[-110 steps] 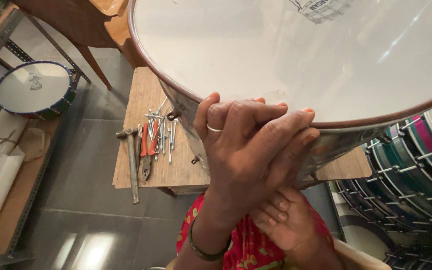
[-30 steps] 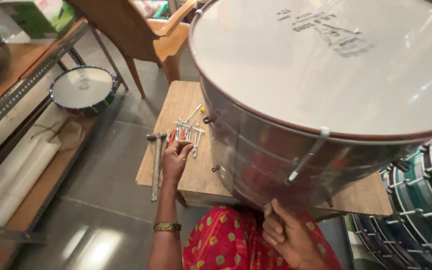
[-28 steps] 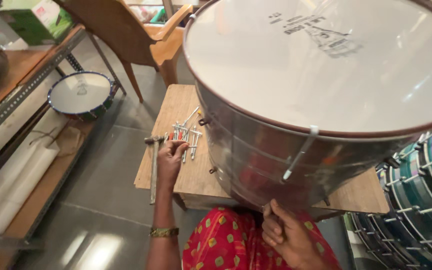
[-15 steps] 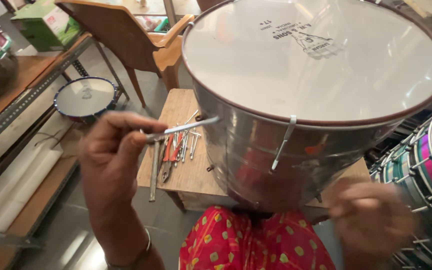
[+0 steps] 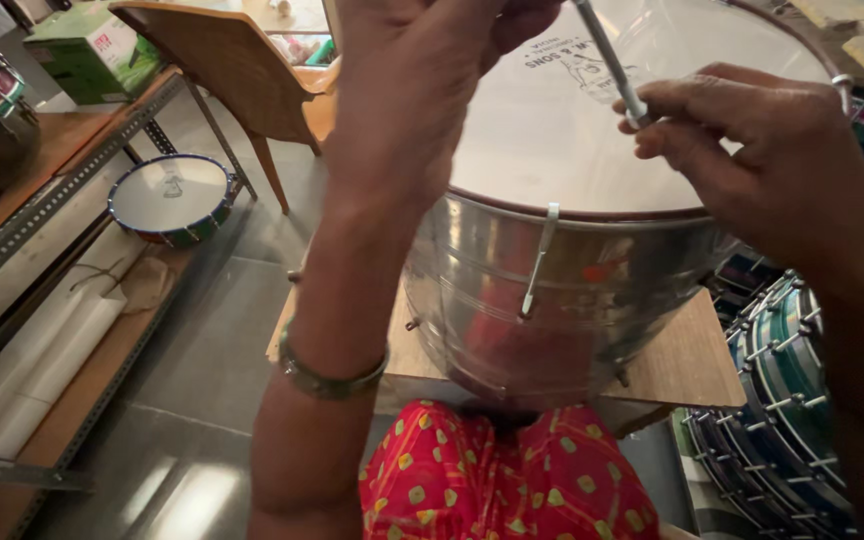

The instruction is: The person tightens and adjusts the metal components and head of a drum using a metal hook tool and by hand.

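Note:
A large shiny steel drum (image 5: 572,300) with a white skin (image 5: 572,130) rests on a low wooden stool (image 5: 692,360) in front of my lap. One metal tension hook (image 5: 540,258) hangs on its near rim. My left hand (image 5: 422,90) is raised close to the camera above the drum, its fingers closed around the upper end of a thin metal rod (image 5: 607,60). My right hand (image 5: 752,140) pinches the same rod lower down, over the skin's right side. My left forearm hides the stool's left part.
A small drum (image 5: 167,198) lies on a low rack at the left, white rolls (image 5: 47,360) below it. A wooden chair (image 5: 242,70) stands behind, a green box (image 5: 87,50) on the shelf. Stacked coloured drums (image 5: 792,400) crowd the right side.
My left hand has risen from the stool's pile of rods up over the drum. My right hand came up from under the drum and took hold of the rod too.

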